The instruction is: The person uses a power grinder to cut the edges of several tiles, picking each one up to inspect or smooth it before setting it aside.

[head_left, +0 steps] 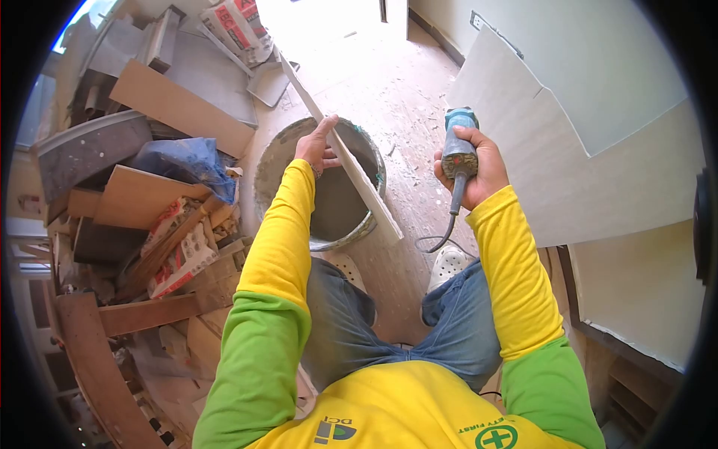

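My left hand (318, 146) grips a long, thin, light-coloured panel (368, 187), thumb on one side and fingers on the other. The panel is seen nearly edge-on, above a large round tub (262, 168) with grey material inside. In my right hand (482, 165) is a corded power tool (459, 142) with a dark body and a teal end, held to the right of the panel and apart from it. Its working end faces away from me, so any blade or disc is hidden. The black cord hangs down from its rear toward my right shoe (449, 266).
On the left is a pile of boards (179, 105), offcuts and a blue plastic sheet (191, 161). A printed bag (235, 30) stands at the back. Large pale sheets (553, 157) lean against the right wall. Chips and dust lie on the floor (419, 97).
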Tool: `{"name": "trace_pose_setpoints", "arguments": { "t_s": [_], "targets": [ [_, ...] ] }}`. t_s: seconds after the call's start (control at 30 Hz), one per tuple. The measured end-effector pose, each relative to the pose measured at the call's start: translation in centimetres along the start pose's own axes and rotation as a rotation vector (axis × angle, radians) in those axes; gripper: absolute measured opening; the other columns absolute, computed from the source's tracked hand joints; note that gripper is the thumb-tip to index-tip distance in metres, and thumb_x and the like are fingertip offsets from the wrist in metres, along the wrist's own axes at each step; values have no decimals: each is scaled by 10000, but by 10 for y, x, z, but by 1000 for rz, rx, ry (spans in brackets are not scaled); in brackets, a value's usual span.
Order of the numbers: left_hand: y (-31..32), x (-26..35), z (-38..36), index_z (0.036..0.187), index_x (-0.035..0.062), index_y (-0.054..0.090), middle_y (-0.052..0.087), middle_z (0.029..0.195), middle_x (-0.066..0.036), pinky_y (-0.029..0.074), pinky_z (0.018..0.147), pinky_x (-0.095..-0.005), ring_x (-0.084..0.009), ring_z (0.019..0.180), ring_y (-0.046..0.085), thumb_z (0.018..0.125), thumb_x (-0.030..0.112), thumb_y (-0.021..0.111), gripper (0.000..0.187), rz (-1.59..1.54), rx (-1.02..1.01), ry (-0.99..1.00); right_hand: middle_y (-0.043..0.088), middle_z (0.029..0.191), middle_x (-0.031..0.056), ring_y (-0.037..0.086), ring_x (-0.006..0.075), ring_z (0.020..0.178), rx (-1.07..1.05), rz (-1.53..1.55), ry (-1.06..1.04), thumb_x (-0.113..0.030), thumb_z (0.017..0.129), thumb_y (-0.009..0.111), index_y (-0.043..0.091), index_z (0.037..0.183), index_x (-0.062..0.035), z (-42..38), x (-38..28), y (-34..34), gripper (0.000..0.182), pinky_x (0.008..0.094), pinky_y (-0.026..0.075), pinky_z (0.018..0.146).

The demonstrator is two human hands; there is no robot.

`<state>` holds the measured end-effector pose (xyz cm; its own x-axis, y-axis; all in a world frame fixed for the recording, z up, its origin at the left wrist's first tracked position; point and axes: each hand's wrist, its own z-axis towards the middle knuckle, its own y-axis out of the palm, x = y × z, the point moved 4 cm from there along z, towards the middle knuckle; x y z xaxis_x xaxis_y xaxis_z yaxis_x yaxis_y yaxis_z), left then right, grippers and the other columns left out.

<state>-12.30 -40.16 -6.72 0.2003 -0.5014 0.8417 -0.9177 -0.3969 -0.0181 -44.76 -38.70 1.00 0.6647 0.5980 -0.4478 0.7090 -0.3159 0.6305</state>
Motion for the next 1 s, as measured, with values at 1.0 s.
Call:
{"name": "trace_pose_setpoints", "arguments": {
  "t_s": [1.0],
  "targets": [
    [11, -12, -36, 1549, 10, 386, 333, 1600, -237, 541, 982, -570, -456, 1326, 496, 876, 639, 718, 979, 143, -182, -74, 612, 935, 193, 673, 298, 754, -60, 5, 17, -197, 860, 723, 483, 1154, -23, -6, 13, 16, 417, 424, 625, 598]
  ]
}}
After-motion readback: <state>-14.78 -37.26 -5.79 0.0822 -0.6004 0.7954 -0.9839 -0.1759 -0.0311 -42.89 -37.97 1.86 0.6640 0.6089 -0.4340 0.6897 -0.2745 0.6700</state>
